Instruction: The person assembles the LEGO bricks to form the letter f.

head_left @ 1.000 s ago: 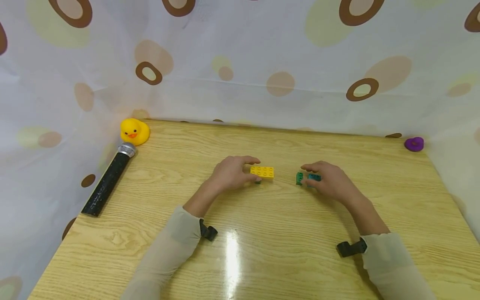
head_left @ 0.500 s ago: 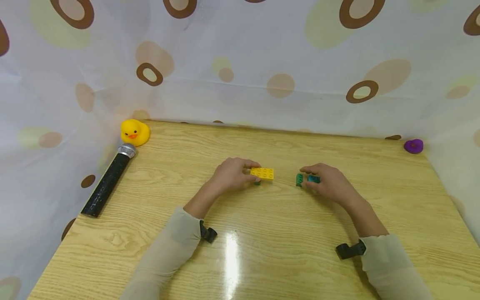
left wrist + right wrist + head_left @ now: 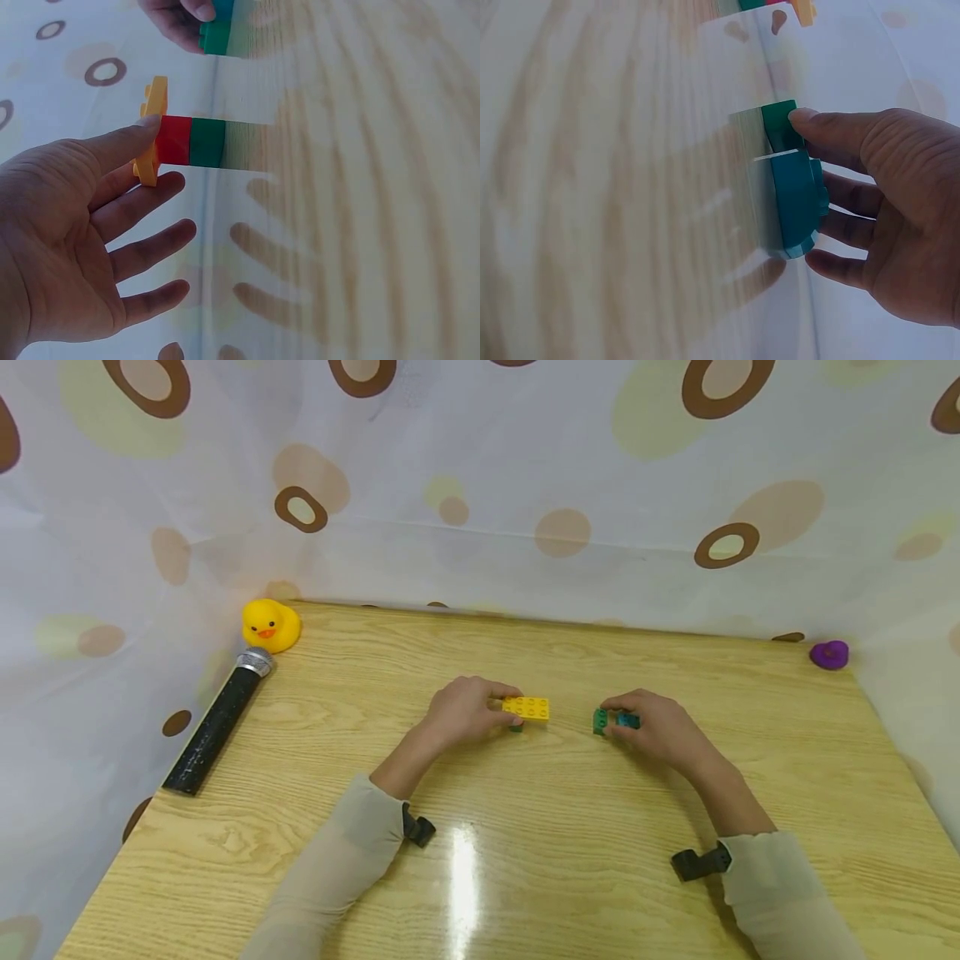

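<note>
My left hand pinches the yellow brick at its left end, thumb on the near side and index finger on the far side. Under that brick a red brick and a dark green brick make a stack standing on the table; the hand's other fingers are spread. To the right, the thumb and index finger of my right hand pinch a small green brick on the table. A teal brick with a rounded end lies right beside it, under the palm and partly hidden from the head camera.
On the wooden table, a yellow rubber duck and a black microphone lie along the left edge. A small purple duck-like toy sits in the far right corner. A patterned curtain borders the back and sides.
The thumb and index finger of both hands have drawn together, the left onto the yellow brick and the right onto the small green brick. The bricks have stayed in place.
</note>
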Demonstrator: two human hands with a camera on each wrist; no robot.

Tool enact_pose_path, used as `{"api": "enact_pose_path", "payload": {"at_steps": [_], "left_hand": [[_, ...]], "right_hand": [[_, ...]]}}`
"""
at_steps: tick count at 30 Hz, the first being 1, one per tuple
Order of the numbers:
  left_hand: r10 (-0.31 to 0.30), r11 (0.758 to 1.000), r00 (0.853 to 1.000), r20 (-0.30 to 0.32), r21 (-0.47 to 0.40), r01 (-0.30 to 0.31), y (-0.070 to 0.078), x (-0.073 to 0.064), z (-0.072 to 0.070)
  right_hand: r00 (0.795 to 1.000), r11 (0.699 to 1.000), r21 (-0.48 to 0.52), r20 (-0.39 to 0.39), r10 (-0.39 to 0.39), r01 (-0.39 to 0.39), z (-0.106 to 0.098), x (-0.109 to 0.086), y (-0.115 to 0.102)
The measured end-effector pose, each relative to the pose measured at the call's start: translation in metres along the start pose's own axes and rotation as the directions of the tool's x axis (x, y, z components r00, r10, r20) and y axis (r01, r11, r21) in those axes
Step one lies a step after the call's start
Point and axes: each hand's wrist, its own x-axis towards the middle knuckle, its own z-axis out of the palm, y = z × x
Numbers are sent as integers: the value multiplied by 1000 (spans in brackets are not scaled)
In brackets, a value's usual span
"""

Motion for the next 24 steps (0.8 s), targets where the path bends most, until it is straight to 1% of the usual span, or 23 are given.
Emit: {"api": "enact_pose_path", "payload": {"at_steps": [8,15,20,24], "left_hand": [[-6,1000,1000,0,2,6,1,1,1],[-12,1000,1000,0,-14,12,0,0,0],[-9,1000,1000,6,-27,9,0,1,-2],[-10,1000,1000,8,-27,11,0,2,-2]], "right_hand": [[1000,1000,24,-2,2,-2,-2,2,0],[1000,998,53,-5,26,-25,-6,4,-6],[999,998,63,-32,17,-15,-5,6,-9],[999,996,85,-36,6,-3,-6,8,-14]]}}
